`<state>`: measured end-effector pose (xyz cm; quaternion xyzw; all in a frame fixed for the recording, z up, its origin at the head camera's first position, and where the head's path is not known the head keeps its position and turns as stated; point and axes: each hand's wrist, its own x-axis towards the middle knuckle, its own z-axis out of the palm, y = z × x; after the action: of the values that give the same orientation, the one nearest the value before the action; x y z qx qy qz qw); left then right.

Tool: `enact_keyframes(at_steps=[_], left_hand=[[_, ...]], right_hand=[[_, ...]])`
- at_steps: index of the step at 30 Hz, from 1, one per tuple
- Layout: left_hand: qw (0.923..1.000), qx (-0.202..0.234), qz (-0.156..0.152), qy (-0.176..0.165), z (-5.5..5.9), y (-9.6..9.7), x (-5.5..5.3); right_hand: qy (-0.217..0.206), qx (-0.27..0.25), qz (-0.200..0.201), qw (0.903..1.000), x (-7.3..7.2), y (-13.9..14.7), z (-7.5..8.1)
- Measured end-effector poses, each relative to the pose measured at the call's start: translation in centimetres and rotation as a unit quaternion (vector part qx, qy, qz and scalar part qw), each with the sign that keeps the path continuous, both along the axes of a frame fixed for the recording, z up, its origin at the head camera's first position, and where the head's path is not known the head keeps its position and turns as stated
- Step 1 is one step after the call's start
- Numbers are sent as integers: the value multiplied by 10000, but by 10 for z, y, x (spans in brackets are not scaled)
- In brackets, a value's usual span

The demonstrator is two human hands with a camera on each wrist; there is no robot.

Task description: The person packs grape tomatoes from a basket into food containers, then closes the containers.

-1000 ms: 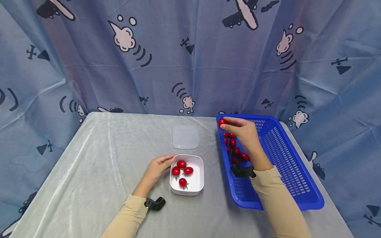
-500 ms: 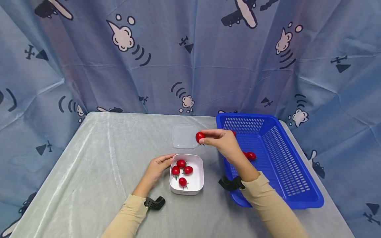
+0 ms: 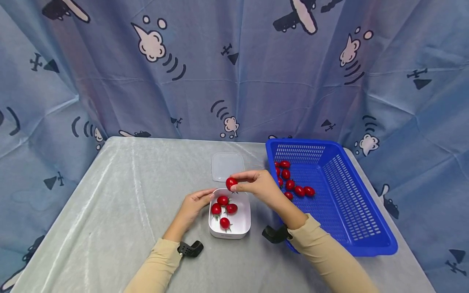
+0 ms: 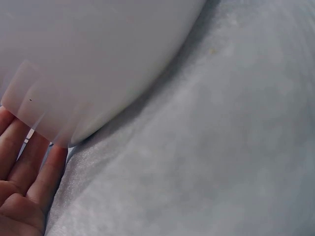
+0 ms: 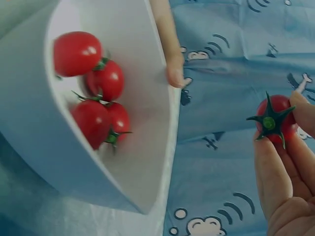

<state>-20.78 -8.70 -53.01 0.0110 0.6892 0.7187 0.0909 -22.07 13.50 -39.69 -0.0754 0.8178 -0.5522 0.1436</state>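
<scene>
My right hand pinches a cherry tomato between thumb and fingers, above the back rim of a white square box. In the right wrist view this tomato shows its green star-shaped calyx. Several cherry tomatoes lie on the box's floor. My left hand rests against the box's back left corner. In the left wrist view, fairly straight fingers touch the outer wall of the box; the thumb is not seen there.
A blue plastic basket stands at the right, with several cherry tomatoes along its left side. Behind the box a clear lid lies flat on the grey cloth-covered table. A blue printed curtain hangs behind the table.
My right hand has carried the cherry tomato leftward from over the basket to the box's back rim. The tomatoes in the basket are now in fuller view. My left hand stays at the box.
</scene>
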Motion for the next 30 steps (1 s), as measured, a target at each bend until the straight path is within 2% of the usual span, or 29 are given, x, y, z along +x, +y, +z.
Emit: enact_keyframes(at_steps=[7,13,23,30], left_hand=[[9999,-110,93,-52,2,1,1],[9999,-117,55,-33,2,0,2],[10000,-7,62,-50,0,0,0],[10000,-13,-8,-71,-2,0,-1]], right_hand=[[-130,97,296,9994,3,-5,-8],[-204,166,485,9985,3,-8,-15],[-132,968,924,9909,2,-10,-24],[-254,1267,1144,9850,2,-12,-28]])
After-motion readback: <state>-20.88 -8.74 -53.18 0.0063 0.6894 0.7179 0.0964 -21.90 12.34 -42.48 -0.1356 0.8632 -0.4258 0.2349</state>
